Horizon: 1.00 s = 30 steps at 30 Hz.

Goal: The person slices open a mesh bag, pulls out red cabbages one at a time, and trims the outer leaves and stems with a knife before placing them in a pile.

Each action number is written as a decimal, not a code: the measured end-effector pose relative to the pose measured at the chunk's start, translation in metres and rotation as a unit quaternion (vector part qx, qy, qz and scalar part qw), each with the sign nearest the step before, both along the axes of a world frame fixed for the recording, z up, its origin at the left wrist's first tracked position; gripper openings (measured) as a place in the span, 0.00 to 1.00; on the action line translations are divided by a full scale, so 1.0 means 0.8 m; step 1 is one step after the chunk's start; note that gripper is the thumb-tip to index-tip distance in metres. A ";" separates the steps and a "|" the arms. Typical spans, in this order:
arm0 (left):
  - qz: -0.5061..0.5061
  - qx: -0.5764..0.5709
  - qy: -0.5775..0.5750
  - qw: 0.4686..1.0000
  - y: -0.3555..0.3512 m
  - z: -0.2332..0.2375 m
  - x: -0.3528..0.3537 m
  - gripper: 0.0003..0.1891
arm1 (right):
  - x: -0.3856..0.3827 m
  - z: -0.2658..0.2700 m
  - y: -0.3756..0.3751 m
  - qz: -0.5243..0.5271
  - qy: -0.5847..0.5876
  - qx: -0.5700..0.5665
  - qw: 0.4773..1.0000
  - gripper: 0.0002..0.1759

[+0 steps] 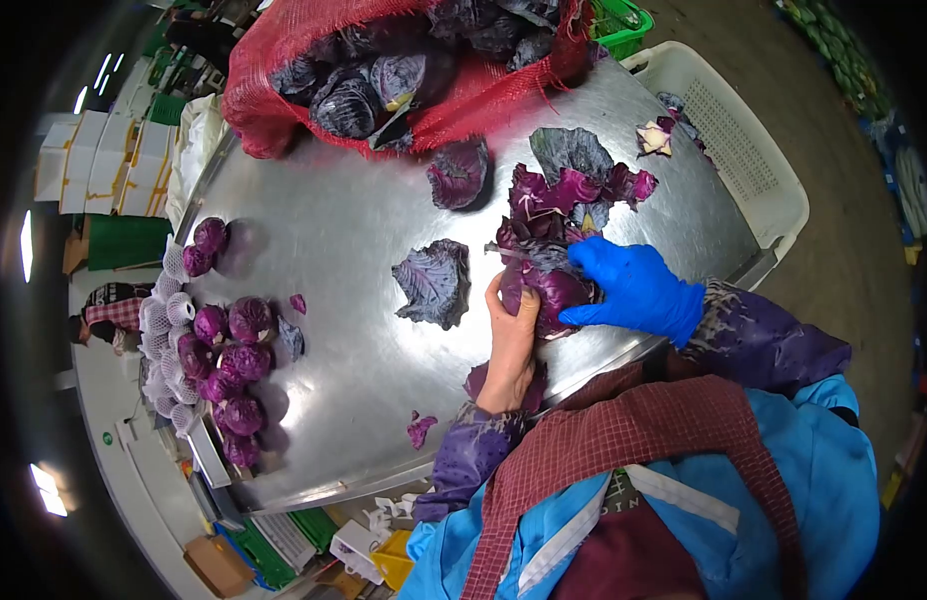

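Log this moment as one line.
left hand: bare, gripping red cabbage | right hand: blue glove, clasping same cabbage | nearby: loose leaves, steel table, red net sack

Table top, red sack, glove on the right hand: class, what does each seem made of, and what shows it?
Table top: likely stainless steel, brushed; grey sheen, blurred reflections. Red sack: open mesh netting, probably plastic; cabbages show through. Glove on the right hand: thin blue rubber or nitrile, smooth and matte.

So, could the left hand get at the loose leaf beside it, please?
Probably yes: the loose leaf lies just beside the left hand with nothing between them, though that hand holds the red cabbage.
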State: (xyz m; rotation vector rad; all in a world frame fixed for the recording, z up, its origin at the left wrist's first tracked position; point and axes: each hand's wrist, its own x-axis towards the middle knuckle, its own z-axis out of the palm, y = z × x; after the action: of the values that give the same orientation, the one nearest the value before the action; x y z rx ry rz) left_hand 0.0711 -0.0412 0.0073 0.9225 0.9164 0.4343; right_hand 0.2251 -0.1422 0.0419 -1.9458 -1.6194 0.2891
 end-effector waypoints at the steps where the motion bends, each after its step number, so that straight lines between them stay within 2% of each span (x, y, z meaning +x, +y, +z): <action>1: -0.004 0.000 0.008 1.000 0.000 0.000 0.001 0.36 | -0.001 0.001 0.003 0.001 0.001 -0.001 1.000 0.32; 4: 0.010 -0.050 -0.003 0.999 0.003 0.002 0.002 0.37 | -0.002 0.006 0.006 0.029 -0.043 0.005 0.999 0.27; 6: 0.006 -0.046 -0.004 0.999 0.002 0.007 0.005 0.38 | 0.005 0.011 0.007 0.029 -0.037 -0.045 0.998 0.22; 10: -0.010 -0.041 0.030 0.999 -0.003 0.008 0.010 0.39 | 0.011 -0.005 0.007 0.026 -0.068 -0.047 0.996 0.16; 12: -0.027 -0.023 0.045 0.998 -0.006 0.006 0.009 0.40 | 0.023 -0.021 0.009 0.024 -0.020 0.026 0.999 0.17; 13: -0.030 0.001 0.039 0.999 -0.007 0.003 0.010 0.41 | 0.026 -0.019 0.009 -0.006 0.112 0.008 0.994 0.18; 14: -0.034 0.025 0.035 0.999 -0.008 0.001 0.011 0.42 | 0.029 -0.014 0.007 -0.007 0.111 0.010 0.994 0.18; 16: -0.044 0.025 0.036 0.998 -0.012 -0.003 0.011 0.44 | 0.024 0.013 0.004 0.001 0.142 -0.078 0.987 0.21; 18: -0.054 0.148 0.060 0.986 -0.016 -0.022 0.013 0.43 | 0.019 0.005 0.000 -0.017 0.105 -0.071 0.992 0.21; 19: -0.059 0.173 0.079 0.980 -0.019 -0.027 0.013 0.43 | 0.017 0.004 -0.001 -0.031 0.069 -0.063 0.995 0.22; 23: -0.067 0.223 0.095 0.968 -0.030 -0.030 0.013 0.48 | 0.016 0.009 -0.010 -0.036 0.035 -0.093 0.994 0.20; 26: -0.073 0.286 0.123 0.947 -0.038 -0.018 0.017 0.48 | 0.019 0.004 -0.019 -0.024 0.078 -0.079 0.994 0.17; 28: -0.073 0.280 0.118 0.950 -0.039 -0.017 0.018 0.48 | 0.008 -0.008 -0.025 -0.060 -0.024 -0.093 0.994 0.15; 30: -0.072 0.277 0.112 0.952 -0.036 -0.019 0.020 0.48 | 0.024 -0.023 -0.027 -0.082 -0.015 -0.083 0.993 0.14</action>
State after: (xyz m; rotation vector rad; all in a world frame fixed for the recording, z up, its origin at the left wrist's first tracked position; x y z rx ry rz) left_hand 0.0868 -0.0698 -0.0078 1.5679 0.9389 0.4762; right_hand 0.2439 -0.1638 0.0237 -2.2027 -1.4839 0.3391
